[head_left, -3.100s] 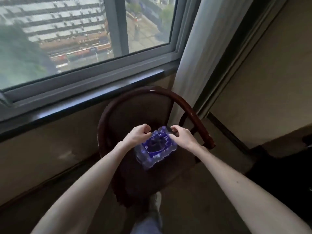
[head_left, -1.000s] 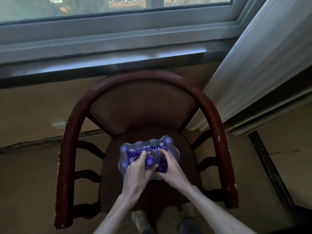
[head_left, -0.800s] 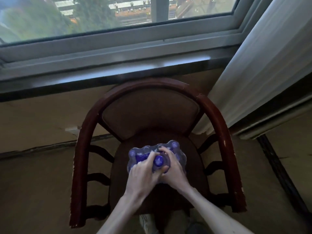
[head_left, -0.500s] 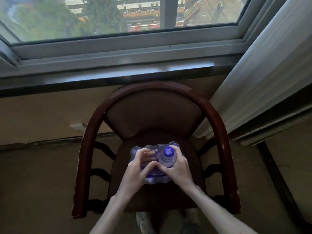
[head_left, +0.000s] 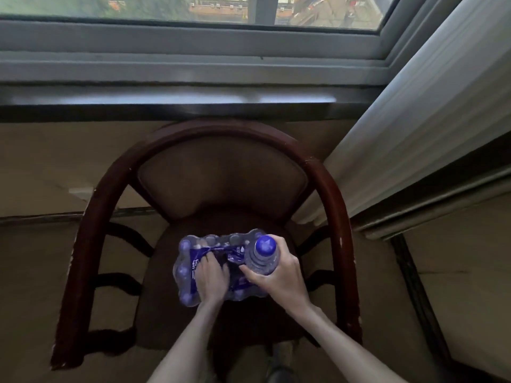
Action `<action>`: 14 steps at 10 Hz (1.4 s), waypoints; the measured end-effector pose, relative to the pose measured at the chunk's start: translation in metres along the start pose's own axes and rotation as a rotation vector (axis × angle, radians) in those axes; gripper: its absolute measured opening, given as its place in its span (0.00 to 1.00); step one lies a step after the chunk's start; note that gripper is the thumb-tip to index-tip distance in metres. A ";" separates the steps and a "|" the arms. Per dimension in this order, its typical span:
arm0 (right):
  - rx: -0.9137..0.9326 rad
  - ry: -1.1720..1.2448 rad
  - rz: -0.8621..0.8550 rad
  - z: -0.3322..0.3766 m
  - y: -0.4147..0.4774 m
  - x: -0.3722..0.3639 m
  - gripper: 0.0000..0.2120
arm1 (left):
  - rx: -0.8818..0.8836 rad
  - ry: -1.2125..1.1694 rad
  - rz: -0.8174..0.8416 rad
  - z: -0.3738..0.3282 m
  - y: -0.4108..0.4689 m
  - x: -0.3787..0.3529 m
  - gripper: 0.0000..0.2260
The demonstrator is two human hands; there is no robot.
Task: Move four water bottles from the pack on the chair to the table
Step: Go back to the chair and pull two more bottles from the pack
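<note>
A shrink-wrapped pack of water bottles (head_left: 190, 272) with purple caps and a purple label lies on the seat of a dark wooden armchair (head_left: 336, 205). My right hand (head_left: 279, 275) is wrapped around one clear water bottle (head_left: 261, 258) with a purple cap, held upright at the pack's right end, raised above the other caps. My left hand (head_left: 211, 280) rests on top of the pack, fingers pressed into the torn purple wrap. The table is out of view.
The chair stands against a wall under a dark window sill (head_left: 171, 102) and a grey-framed window. A pale curtain (head_left: 420, 106) hangs at the right. My shoes (head_left: 279, 360) show below the seat edge.
My right hand has pulled one bottle up and out of the pack toward the right. My left hand stays pressing the pack down. The view has tilted slightly lower.
</note>
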State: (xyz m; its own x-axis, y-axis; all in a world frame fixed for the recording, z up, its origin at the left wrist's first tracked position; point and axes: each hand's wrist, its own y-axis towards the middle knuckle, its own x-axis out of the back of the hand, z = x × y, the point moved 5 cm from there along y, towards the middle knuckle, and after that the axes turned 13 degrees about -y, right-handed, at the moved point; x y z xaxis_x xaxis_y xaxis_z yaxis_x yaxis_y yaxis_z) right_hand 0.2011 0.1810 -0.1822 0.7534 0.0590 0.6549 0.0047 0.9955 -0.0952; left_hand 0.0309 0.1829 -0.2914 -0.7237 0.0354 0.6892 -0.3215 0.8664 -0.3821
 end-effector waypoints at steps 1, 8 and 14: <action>0.012 0.013 0.015 -0.003 0.000 -0.002 0.32 | 0.087 -0.039 -0.041 -0.002 0.007 -0.002 0.10; -0.044 0.062 -0.054 -0.006 0.003 -0.011 0.30 | 0.004 0.376 0.373 0.008 0.019 -0.019 0.19; -0.044 0.041 -0.065 -0.018 0.004 -0.013 0.30 | -0.002 0.033 0.373 0.008 0.037 -0.056 0.10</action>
State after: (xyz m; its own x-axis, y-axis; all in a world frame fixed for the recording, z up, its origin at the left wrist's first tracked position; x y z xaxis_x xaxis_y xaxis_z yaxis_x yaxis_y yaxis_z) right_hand 0.2032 0.1824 -0.2043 0.7765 -0.0099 0.6300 0.0831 0.9928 -0.0868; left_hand 0.0543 0.2088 -0.3487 -0.7709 0.3648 0.5222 -0.0380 0.7919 -0.6094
